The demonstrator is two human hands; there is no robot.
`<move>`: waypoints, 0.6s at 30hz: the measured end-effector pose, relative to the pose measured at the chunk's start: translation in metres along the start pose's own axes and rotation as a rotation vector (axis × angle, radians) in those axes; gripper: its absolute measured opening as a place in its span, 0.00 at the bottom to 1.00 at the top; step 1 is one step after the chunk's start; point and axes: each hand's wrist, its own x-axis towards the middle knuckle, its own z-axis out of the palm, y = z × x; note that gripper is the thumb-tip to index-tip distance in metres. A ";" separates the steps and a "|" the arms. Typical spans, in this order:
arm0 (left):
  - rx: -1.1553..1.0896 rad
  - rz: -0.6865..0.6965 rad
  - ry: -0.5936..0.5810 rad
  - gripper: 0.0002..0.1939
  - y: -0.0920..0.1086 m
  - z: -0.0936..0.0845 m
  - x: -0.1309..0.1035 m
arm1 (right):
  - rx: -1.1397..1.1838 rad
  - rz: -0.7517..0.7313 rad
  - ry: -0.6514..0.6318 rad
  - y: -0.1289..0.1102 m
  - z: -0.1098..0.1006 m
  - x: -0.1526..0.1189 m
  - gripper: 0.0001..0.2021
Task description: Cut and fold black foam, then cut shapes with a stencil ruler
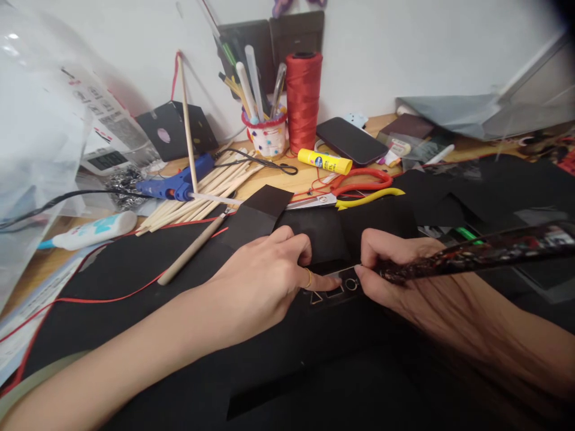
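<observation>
My left hand (269,278) holds nothing. Its index finger is stretched out and presses on a small clear strip (321,299) with a triangle, a square and a circle outlined on it; the other fingers curl under. Beneath the strip lies black sheet material (269,353). At the strip's right end my right hand (395,263) is closed, thumb and index finger bent together beside the circle. A dark, glossy, speckled pen-like stick (485,251) runs from this hand toward the right edge. Its tip is hidden by the fingers. Loose hair strands blur the right forearm.
Red-and-yellow scissors (363,188), a glue stick (324,162) and a phone (353,140) lie behind my hands. A red thread spool (304,102) stands near a pen cup (268,134). Leftward are a blue glue gun (175,182), wooden sticks (202,206) and a wooden-handled tool (193,251).
</observation>
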 end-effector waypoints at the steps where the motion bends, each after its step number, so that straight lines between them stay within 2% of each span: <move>1: 0.000 0.002 -0.008 0.28 0.001 -0.001 0.000 | -0.017 -0.017 0.007 -0.001 0.000 -0.001 0.09; 4: 0.007 0.009 -0.023 0.29 0.001 -0.003 0.001 | -0.027 -0.005 -0.018 -0.002 0.001 -0.002 0.09; 8: 0.006 0.002 -0.007 0.27 0.002 -0.002 0.000 | 0.102 0.012 -0.058 0.002 -0.004 -0.001 0.08; 13: -0.061 -0.001 0.026 0.22 -0.002 0.001 -0.001 | 0.161 0.190 0.152 0.022 -0.023 0.002 0.13; 14: -0.086 -0.003 0.032 0.22 -0.004 0.001 -0.001 | 0.127 0.158 0.134 0.027 -0.026 0.000 0.13; 16: -0.145 -0.015 0.045 0.22 -0.007 0.003 0.000 | 0.025 0.001 0.002 0.039 -0.027 -0.005 0.12; 18: -0.185 -0.029 0.061 0.22 -0.009 0.005 -0.001 | -0.064 -0.132 -0.091 0.047 -0.024 -0.013 0.19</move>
